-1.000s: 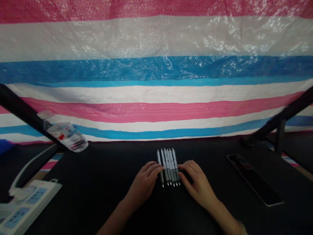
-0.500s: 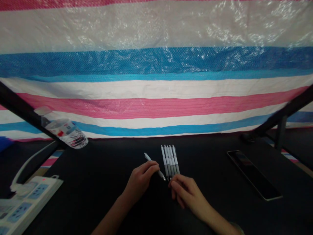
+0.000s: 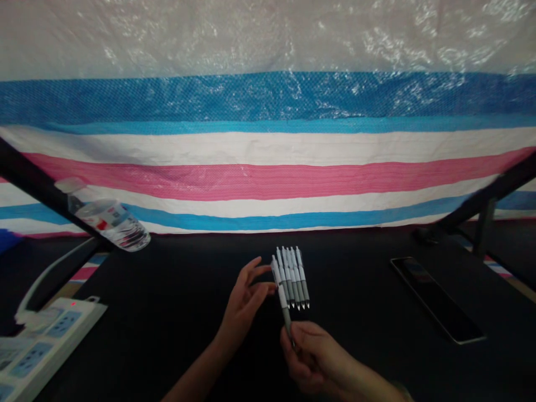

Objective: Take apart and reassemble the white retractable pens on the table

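The right hand (image 3: 312,357) is pinched shut on the tip end of one white pen (image 3: 281,293), low near the front edge of the black tabletop (image 3: 176,312); the pen points up and away; the left hand (image 3: 246,298) is open, its fingers (image 3: 262,290) spread, touching the pen's side; a row of pens (image 3: 295,276) lies flat just beside it, mid tabletop; a phone (image 3: 435,304) lies toward the right edge; a water bottle (image 3: 106,218) leans at the back left corner; a power strip (image 3: 37,346) sits at the left edge
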Available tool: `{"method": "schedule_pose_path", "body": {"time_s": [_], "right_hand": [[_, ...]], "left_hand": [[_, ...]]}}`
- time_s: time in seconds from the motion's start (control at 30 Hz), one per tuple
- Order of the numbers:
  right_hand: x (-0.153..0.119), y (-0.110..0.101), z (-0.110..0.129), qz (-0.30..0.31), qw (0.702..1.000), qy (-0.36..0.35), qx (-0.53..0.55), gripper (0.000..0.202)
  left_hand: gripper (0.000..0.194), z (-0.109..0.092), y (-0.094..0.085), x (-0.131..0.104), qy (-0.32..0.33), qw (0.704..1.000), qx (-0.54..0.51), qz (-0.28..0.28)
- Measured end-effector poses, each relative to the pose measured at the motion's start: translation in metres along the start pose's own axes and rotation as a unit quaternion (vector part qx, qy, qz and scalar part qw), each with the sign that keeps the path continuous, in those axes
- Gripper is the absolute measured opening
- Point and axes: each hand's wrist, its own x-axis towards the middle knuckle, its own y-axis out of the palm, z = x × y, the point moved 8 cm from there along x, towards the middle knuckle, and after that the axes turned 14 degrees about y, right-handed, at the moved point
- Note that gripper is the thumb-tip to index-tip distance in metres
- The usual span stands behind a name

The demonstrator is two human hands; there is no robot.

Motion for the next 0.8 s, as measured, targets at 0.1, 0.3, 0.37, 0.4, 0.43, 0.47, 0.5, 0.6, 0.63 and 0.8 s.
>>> {"method": "schedule_pose_path", "body": {"time_s": [0.1,0.3,0.37,0.4,0.43,0.47,0.5,0.6,0.63,0.8], "right_hand": [[0.003,0.003,-0.008,0.012,0.999,0.039,0.017,0.043],[0.007,0.001,-0.017,0.008,0.998,0.056,0.015,0.043],[0.007,0.0,-0.018,0.002,0.998,0.06,0.016,0.044],[0.007,0.0,-0.018,-0.001,0.998,0.063,0.016,0.045],[0.006,-0.001,-0.018,-0.003,0.998,0.063,0.015,0.045],[0.006,-0.001,-0.018,-0.005,0.998,0.064,0.014,0.045],[0.007,-0.002,-0.018,-0.005,0.998,0.063,0.014,0.045],[0.009,-0.005,-0.019,-0.01,0.998,0.055,0.012,0.047],[0.01,-0.006,-0.019,-0.015,0.999,0.05,0.011,0.049],[0.014,-0.014,-0.013,-0.047,0.998,0.013,0.035,0.051]], "left_hand": [[0.05,0.02,0.012,-0.008,-0.174,0.972,-0.157,0.007],[0.039,0.029,0.014,-0.016,-0.228,0.958,-0.172,-0.029],[0.041,0.029,0.013,-0.015,-0.222,0.96,-0.165,-0.04],[0.041,0.028,0.014,-0.015,-0.22,0.961,-0.16,-0.044],[0.042,0.028,0.014,-0.015,-0.218,0.963,-0.154,-0.047],[0.042,0.028,0.014,-0.014,-0.217,0.964,-0.148,-0.051],[0.043,0.028,0.014,-0.014,-0.216,0.964,-0.142,-0.054],[0.044,0.029,0.012,-0.013,-0.213,0.967,-0.124,-0.067],[0.044,0.03,0.011,-0.012,-0.212,0.968,-0.117,-0.07],[0.043,0.03,0.006,-0.011,-0.208,0.969,-0.11,-0.077]]}}
